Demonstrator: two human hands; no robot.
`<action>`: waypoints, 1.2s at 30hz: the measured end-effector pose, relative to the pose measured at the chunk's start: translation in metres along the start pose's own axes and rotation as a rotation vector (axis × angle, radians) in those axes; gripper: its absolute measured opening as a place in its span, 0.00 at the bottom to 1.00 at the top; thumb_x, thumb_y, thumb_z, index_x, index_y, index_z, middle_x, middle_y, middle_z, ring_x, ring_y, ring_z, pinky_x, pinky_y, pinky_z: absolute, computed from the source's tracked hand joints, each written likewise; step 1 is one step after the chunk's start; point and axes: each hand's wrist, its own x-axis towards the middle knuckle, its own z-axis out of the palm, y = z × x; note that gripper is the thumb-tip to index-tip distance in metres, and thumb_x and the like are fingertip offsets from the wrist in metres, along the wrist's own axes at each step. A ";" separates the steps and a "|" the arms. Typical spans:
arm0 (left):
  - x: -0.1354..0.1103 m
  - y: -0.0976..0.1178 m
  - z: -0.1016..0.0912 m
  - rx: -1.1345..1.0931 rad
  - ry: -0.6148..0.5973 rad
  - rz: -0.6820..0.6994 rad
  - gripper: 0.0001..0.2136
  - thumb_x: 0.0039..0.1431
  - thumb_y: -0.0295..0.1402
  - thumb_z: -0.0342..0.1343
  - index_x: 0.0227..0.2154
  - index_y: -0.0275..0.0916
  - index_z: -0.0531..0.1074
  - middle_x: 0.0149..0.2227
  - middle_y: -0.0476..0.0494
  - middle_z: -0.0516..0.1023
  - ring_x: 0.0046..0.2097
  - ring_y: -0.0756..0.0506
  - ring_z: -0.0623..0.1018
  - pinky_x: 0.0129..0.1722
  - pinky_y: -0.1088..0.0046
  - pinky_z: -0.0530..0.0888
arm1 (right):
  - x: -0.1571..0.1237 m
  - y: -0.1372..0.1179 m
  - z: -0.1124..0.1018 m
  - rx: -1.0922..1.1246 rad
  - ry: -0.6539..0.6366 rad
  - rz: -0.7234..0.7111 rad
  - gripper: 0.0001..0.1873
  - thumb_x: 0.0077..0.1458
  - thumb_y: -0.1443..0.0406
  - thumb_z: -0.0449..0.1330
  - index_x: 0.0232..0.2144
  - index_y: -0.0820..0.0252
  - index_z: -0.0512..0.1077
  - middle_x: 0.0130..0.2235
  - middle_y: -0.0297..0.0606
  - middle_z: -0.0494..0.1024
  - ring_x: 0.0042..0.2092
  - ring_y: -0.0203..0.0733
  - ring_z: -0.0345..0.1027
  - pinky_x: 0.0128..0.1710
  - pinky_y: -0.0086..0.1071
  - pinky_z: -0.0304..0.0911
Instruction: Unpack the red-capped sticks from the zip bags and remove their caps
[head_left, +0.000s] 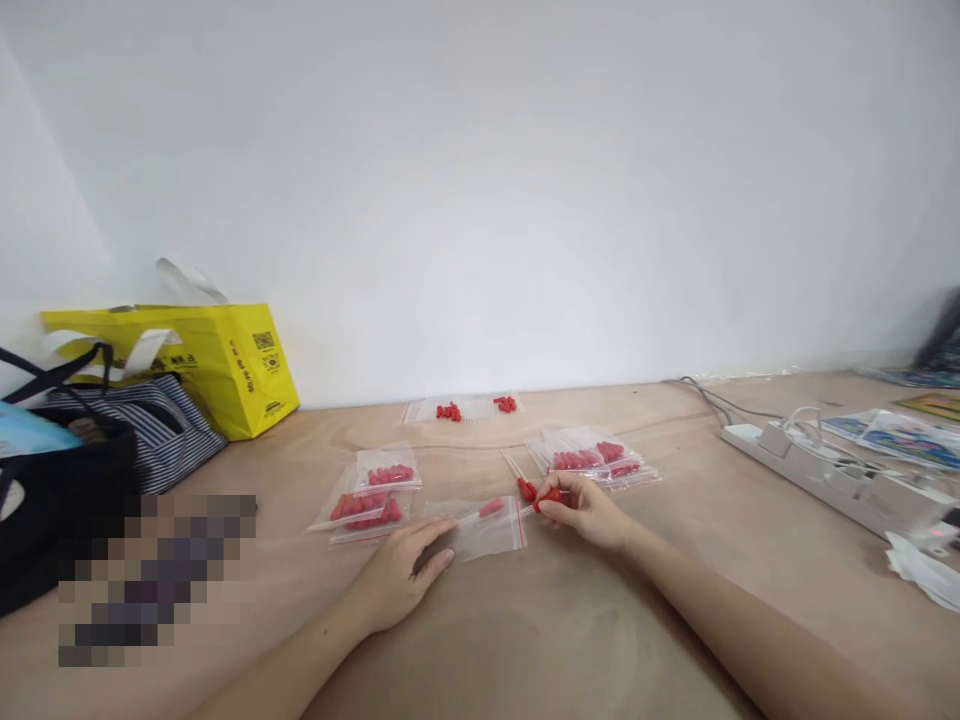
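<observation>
A clear zip bag (491,543) with a red line along its mouth lies flat between my hands. Inside it is a dropper (491,507) with a red bulb and a thin clear tube. My left hand (401,570) rests at the bag's left end, thumb apart from the fingers, fingertips touching the plastic. My right hand (589,510) pinches another red-bulbed dropper (550,497) at the bulb, its tube pointing left to the bag's mouth. Just behind lie loose droppers (526,489), their tubes pointing away from me.
Filled bags of red-bulbed droppers lie stacked at left (367,510) and right (592,458). By the wall, a clear bag (472,408) carries small red pieces. A yellow bag (255,370) and striped pouch (176,430) stand left; a power strip (832,485) lies right.
</observation>
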 end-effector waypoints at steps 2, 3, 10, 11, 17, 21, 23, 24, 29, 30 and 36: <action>-0.002 0.000 -0.002 0.017 -0.003 -0.005 0.16 0.56 0.39 0.45 0.47 0.43 0.66 0.49 0.46 0.70 0.50 0.44 0.69 0.50 0.64 0.66 | 0.002 -0.006 -0.011 -0.066 0.055 -0.018 0.14 0.43 0.57 0.60 0.27 0.59 0.64 0.26 0.31 0.69 0.27 0.32 0.62 0.28 0.29 0.60; -0.004 0.001 -0.002 0.025 0.000 -0.006 0.16 0.56 0.39 0.46 0.47 0.43 0.66 0.49 0.46 0.70 0.50 0.44 0.69 0.50 0.64 0.66 | 0.003 -0.009 -0.018 -0.089 0.099 -0.038 0.15 0.42 0.56 0.60 0.27 0.59 0.64 0.26 0.32 0.70 0.27 0.33 0.63 0.28 0.30 0.60; -0.007 -0.001 -0.003 0.048 0.018 -0.001 0.16 0.56 0.38 0.46 0.47 0.43 0.66 0.49 0.45 0.70 0.50 0.44 0.69 0.50 0.65 0.66 | 0.017 -0.015 -0.045 -0.264 0.457 -0.226 0.13 0.46 0.56 0.58 0.28 0.59 0.64 0.24 0.32 0.69 0.27 0.36 0.65 0.29 0.31 0.61; -0.007 -0.001 -0.003 0.046 0.018 0.004 0.16 0.56 0.38 0.46 0.46 0.43 0.66 0.49 0.45 0.70 0.50 0.44 0.69 0.50 0.65 0.66 | 0.019 -0.012 -0.040 -0.357 0.475 -0.251 0.11 0.47 0.57 0.56 0.28 0.59 0.65 0.25 0.33 0.69 0.28 0.36 0.65 0.29 0.31 0.61; -0.006 0.000 -0.004 0.033 0.016 0.018 0.16 0.56 0.38 0.46 0.47 0.42 0.66 0.49 0.44 0.70 0.49 0.44 0.69 0.50 0.65 0.66 | 0.028 0.014 -0.001 -0.925 0.393 -0.331 0.06 0.52 0.67 0.49 0.29 0.59 0.66 0.31 0.38 0.70 0.34 0.38 0.64 0.33 0.30 0.59; -0.006 0.002 -0.005 0.033 0.013 0.022 0.16 0.56 0.37 0.46 0.47 0.42 0.66 0.49 0.44 0.70 0.49 0.44 0.69 0.49 0.65 0.66 | 0.027 0.019 0.008 -1.075 0.331 -0.297 0.07 0.54 0.66 0.49 0.28 0.60 0.66 0.32 0.38 0.69 0.34 0.38 0.64 0.34 0.30 0.58; -0.006 0.002 -0.005 0.034 0.008 0.022 0.16 0.56 0.37 0.46 0.47 0.42 0.66 0.49 0.44 0.70 0.50 0.44 0.69 0.50 0.65 0.66 | 0.025 0.019 0.010 -1.111 0.319 -0.271 0.08 0.54 0.64 0.49 0.27 0.60 0.66 0.31 0.38 0.68 0.33 0.38 0.63 0.32 0.29 0.57; -0.006 0.002 -0.005 0.034 0.003 0.019 0.16 0.56 0.37 0.46 0.47 0.41 0.66 0.49 0.43 0.70 0.50 0.44 0.69 0.50 0.65 0.66 | 0.025 0.019 0.011 -1.121 0.319 -0.257 0.09 0.54 0.63 0.49 0.27 0.60 0.66 0.31 0.38 0.68 0.33 0.38 0.63 0.32 0.29 0.57; -0.006 0.002 -0.004 0.024 0.010 0.023 0.16 0.56 0.37 0.46 0.47 0.41 0.66 0.49 0.43 0.70 0.50 0.43 0.68 0.50 0.64 0.65 | 0.026 0.018 0.019 -1.107 0.360 -0.184 0.11 0.54 0.60 0.51 0.31 0.61 0.68 0.32 0.40 0.68 0.35 0.40 0.64 0.34 0.30 0.57; -0.005 0.002 -0.004 0.017 0.016 0.033 0.16 0.56 0.37 0.47 0.46 0.42 0.66 0.49 0.44 0.70 0.49 0.44 0.69 0.50 0.64 0.65 | 0.027 0.018 0.021 -1.097 0.375 -0.172 0.11 0.53 0.60 0.51 0.31 0.62 0.68 0.32 0.40 0.68 0.35 0.40 0.64 0.34 0.30 0.57; -0.006 0.001 -0.004 0.026 0.014 0.028 0.16 0.56 0.37 0.46 0.47 0.42 0.66 0.49 0.44 0.70 0.50 0.44 0.69 0.50 0.64 0.65 | 0.023 0.005 0.024 -1.138 0.425 -0.219 0.12 0.52 0.58 0.52 0.27 0.60 0.70 0.31 0.41 0.70 0.36 0.43 0.62 0.35 0.32 0.55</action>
